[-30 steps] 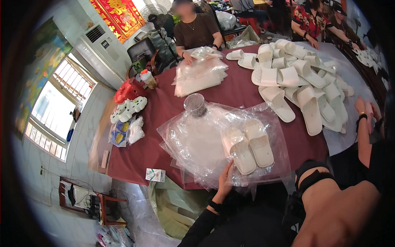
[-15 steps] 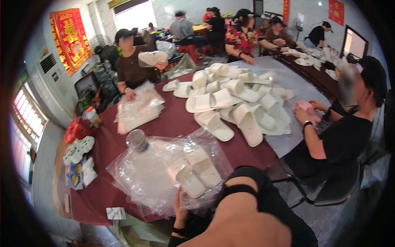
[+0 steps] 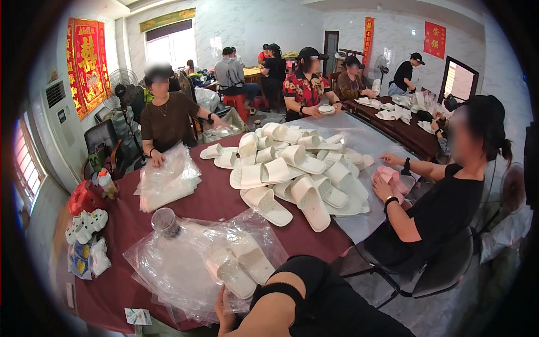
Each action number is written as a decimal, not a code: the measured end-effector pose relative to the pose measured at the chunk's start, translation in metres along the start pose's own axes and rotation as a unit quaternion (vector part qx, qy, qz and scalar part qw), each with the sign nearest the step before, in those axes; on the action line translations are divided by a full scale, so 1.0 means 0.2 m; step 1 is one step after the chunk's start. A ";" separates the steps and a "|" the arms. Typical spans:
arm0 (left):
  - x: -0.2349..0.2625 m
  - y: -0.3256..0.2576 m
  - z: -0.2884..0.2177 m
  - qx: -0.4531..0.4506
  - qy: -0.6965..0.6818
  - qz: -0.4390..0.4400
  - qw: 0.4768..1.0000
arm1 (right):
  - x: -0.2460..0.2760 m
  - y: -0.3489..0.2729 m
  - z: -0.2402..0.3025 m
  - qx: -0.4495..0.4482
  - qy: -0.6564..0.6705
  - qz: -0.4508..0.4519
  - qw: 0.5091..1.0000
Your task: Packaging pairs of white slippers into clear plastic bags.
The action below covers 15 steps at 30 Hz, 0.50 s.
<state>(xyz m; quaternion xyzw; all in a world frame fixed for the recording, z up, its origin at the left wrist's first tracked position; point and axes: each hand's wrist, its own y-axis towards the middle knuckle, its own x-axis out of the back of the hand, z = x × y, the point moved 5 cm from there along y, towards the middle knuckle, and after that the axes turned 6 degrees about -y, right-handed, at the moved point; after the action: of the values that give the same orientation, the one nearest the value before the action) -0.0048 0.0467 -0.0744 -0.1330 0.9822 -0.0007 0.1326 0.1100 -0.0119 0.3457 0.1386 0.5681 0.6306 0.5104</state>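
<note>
A pair of white slippers (image 3: 242,264) lies side by side, covered by clear film, on a spread stack of clear plastic bags (image 3: 174,269). My left hand (image 3: 225,308) is at the near edge of these bags, just below the slippers' near ends. Its fingers are closed at the film's edge. From the lower edge my right arm comes in, with a black band round it. It reaches to the right side of the slippers; my right hand (image 3: 285,275) is mostly hidden, fingers out of sight.
Beyond the bags rises a heap of loose white slippers (image 3: 303,168). A clear plastic cup (image 3: 165,222) stands on the bags. At left are a red bag (image 3: 85,197) and white clogs (image 3: 86,226). A person at right handles pink slippers (image 3: 388,182); another, across, touches plastic bags (image 3: 168,177).
My view has tilted up, so the table appears lower and further left. The person across has released the white bundle and reaches sideways. My left hand stays beside the slippers.
</note>
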 end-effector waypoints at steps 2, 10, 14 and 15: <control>0.03 0.00 0.02 0.000 0.043 -0.004 0.999 | 0.00 0.01 0.09 -0.132 -0.210 0.152 0.957; 0.00 0.00 0.00 -0.032 0.124 0.002 0.992 | -0.16 -0.24 0.16 0.369 -0.268 -0.055 0.888; 0.01 -0.03 0.00 0.031 0.021 0.008 0.999 | -0.19 -0.17 0.25 0.314 -0.349 -0.155 0.869; 0.05 -0.01 0.04 0.025 0.019 0.008 0.999 | -0.17 -0.17 0.26 0.320 -0.362 -0.145 0.864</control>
<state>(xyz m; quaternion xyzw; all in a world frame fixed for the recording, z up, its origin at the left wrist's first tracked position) -0.0108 0.0429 -0.0840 -0.1218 0.9853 -0.0272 0.1168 0.1804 -0.0144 0.3473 0.4289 0.5279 0.2388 0.6930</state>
